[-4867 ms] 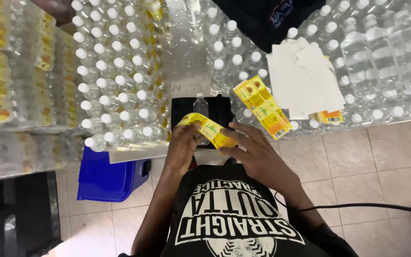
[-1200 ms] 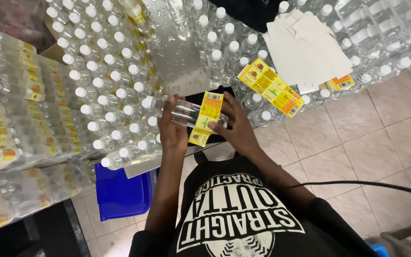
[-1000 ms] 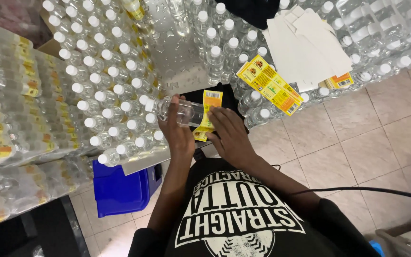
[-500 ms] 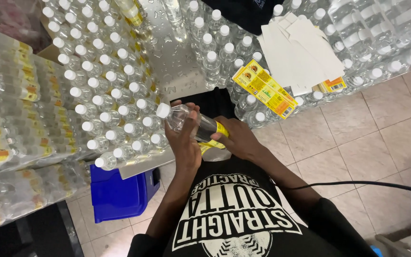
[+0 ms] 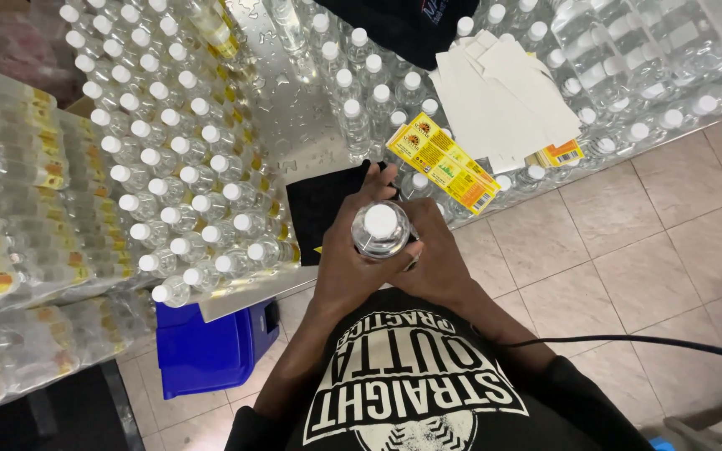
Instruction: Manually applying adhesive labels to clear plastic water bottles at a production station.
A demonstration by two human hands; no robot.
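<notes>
I hold a clear plastic water bottle (image 5: 380, 227) with a white cap upright, its cap pointing at the camera. My left hand (image 5: 351, 259) wraps its left side with the fingers reaching over a black mat (image 5: 319, 205). My right hand (image 5: 434, 263) grips the bottle's right side. Only a sliver of the yellow label shows under my left hand. A stack of yellow labels (image 5: 440, 163) lies on bottle caps just beyond my hands.
Rows of white-capped bottles (image 5: 169, 167) fill the metal table (image 5: 294, 117) at left; wrapped packs (image 5: 10, 184) lie farther left. White backing sheets (image 5: 503, 100) rest on bottles at right. A blue bin (image 5: 211, 338) stands on the tiled floor (image 5: 612, 250).
The bottle went from lying sideways with the yellow label being wrapped on, to standing upright in both hands, cap toward the camera. The label is now mostly hidden by my hands.
</notes>
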